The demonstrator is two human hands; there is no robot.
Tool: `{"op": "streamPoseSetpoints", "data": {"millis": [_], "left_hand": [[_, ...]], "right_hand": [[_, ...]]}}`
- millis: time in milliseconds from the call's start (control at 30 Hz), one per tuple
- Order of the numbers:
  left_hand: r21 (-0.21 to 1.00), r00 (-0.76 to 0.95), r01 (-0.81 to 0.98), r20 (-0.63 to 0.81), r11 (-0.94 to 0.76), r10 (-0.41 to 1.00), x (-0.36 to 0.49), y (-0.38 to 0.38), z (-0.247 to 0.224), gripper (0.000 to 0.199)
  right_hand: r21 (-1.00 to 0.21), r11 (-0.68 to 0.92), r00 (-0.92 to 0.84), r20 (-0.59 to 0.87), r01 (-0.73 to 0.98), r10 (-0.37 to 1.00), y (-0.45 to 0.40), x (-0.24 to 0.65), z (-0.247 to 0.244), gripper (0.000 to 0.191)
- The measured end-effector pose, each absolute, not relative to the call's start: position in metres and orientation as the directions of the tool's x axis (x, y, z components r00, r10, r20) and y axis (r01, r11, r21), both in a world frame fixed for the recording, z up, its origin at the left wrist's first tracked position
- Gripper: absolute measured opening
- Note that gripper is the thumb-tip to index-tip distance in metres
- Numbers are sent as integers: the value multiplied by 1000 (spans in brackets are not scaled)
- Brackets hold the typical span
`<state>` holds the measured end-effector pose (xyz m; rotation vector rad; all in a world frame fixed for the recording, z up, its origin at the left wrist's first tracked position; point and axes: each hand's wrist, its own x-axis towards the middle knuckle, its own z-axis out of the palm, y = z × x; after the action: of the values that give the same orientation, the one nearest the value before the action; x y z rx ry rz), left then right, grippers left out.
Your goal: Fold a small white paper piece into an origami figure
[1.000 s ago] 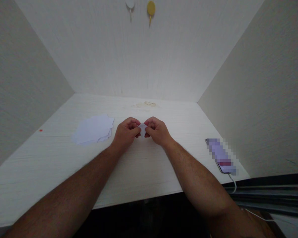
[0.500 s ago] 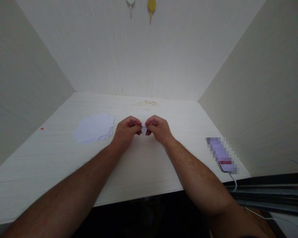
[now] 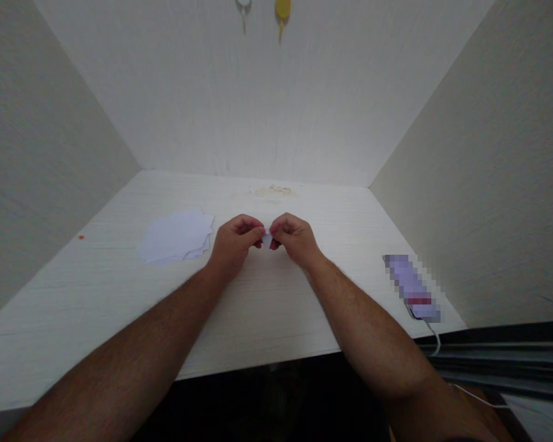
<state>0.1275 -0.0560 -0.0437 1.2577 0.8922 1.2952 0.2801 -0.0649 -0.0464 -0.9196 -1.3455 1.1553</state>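
A small folded piece of white paper is pinched between my two hands, above the middle of the table. My left hand grips its left side between thumb and fingers. On the other side, my right hand holds it the same way, with the fingertips of both hands almost meeting. Most of the paper is hidden behind the fingers, so its full shape cannot be made out. To the left of my left hand lies a loose, overlapping stack of white paper sheets.
A phone, blurred out, lies at the right with a white cable running off the front edge. Pale panels enclose the white table on three sides. Two hooks, one yellow, hang on the back panel.
Both hands keep their pinch in nearly the same place. The paper between the fingertips has shifted slightly in shape. The whole view has moved a little.
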Motion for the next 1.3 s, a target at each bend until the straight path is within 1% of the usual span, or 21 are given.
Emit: {"op": "streamPoseSetpoints", "data": {"millis": [133, 233, 300, 367, 500, 600, 733, 1033, 1300], "left_hand": [[975, 77, -16, 224, -223, 972, 126, -55, -43, 17], [956, 35, 102, 273, -275, 961, 125, -56, -39, 16], [944, 24, 151, 293, -294, 956, 125, -58, -36, 14], [937, 27, 174, 304, -304, 952, 125, -60, -33, 12], [931, 22, 182, 318, -316, 948, 124, -61, -32, 15], [950, 50, 131, 279, -283, 959, 123, -59, -34, 20], [968, 88, 73, 235, -242, 968, 122, -57, -37, 17], [948, 60, 143, 280, -286, 958, 122, -57, -36, 13], [943, 59, 150, 293, -298, 954, 122, -58, -37, 12]], "right_hand": [[-970, 239, -107, 243, -53, 964, -66, 279, -46, 11], [-978, 205, -79, 207, -32, 975, -67, 279, -44, 19], [-984, 177, -51, 178, -19, 983, -68, 279, -43, 22], [-986, 168, -39, 168, -3, 985, -68, 279, -43, 21], [-980, 196, -43, 197, -8, 980, -69, 278, -43, 21], [-977, 212, -30, 212, -30, 977, -69, 278, -42, 21], [-974, 217, -25, 219, -59, 975, -69, 278, -42, 21], [-975, 216, -18, 217, -44, 976, -68, 278, -44, 25], [-963, 270, -4, 270, -3, 963, -69, 278, -43, 19]]}}
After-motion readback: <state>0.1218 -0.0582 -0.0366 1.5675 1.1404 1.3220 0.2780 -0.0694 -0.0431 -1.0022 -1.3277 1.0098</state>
